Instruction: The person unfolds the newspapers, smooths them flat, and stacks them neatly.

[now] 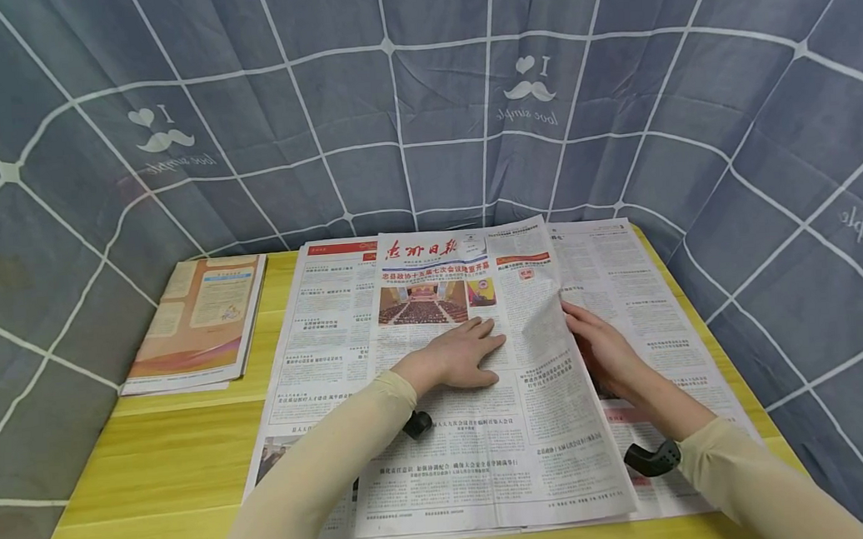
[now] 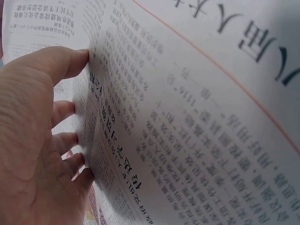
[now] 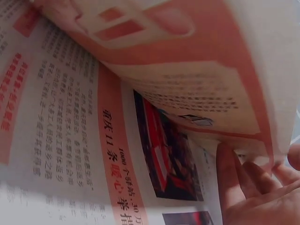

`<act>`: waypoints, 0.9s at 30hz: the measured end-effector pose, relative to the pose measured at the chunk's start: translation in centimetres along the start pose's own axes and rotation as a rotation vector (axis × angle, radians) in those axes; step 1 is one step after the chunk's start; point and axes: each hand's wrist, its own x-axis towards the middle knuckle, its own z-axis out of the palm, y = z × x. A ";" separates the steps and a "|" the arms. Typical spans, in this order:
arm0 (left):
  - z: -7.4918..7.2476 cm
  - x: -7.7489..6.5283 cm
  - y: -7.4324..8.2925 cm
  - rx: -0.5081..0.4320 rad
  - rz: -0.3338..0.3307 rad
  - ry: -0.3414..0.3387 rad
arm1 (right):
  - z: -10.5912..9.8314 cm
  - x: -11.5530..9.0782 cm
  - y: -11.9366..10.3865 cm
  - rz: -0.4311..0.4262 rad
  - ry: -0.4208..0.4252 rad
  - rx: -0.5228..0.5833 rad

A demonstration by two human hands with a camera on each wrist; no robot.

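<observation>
A folded newspaper page point(image 1: 445, 461) with a red masthead and photos lies on wider spread newspaper sheets point(image 1: 652, 304). My left hand point(image 1: 462, 355) rests on this folded page, fingers spread; its fingertips touch the print in the left wrist view. At the page's right edge, my right hand point(image 1: 604, 353) holds the edge, which stands a little raised. In the right wrist view, the lifted page's underside point(image 3: 187, 84) shows orange print, and the right hand's fingers point(image 3: 229, 173) are at its edge. Part of the right hand is hidden behind the paper in the head view.
A stack of orange-covered booklets point(image 1: 198, 319) lies at the left on the yellow wooden table point(image 1: 137, 465). A grey checked curtain point(image 1: 435, 102) encloses the back and both sides.
</observation>
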 end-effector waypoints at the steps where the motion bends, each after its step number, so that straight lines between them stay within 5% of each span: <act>1: 0.0 0.0 0.0 -0.001 0.000 0.001 | 0.1 0.0 0.0 0.002 0.001 -0.007; 20: 0.1 -0.1 0.0 -0.022 0.001 0.008 | 1.0 0.0 0.3 -0.024 0.006 -0.011; 27: -0.1 -0.1 0.0 -0.049 -0.001 0.006 | 1.6 0.2 0.0 -0.021 0.130 -0.166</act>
